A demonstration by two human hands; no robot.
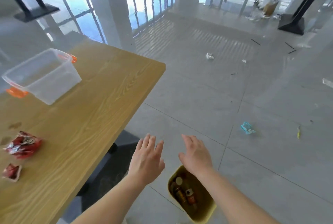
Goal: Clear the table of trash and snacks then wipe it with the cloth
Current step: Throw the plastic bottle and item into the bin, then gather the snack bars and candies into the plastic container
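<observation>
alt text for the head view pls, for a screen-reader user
Two open, empty hands, left hand and right hand, hover above a yellow bin holding trash on the grey floor. At left, a wooden table carries a clear plastic container, a large red wrapper and a small red wrapper, both crumpled.

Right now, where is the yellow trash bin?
The yellow trash bin stands on the floor at the bottom centre of the head view, to the right of the wooden table, its top rim partly hidden below the right hand.
</observation>
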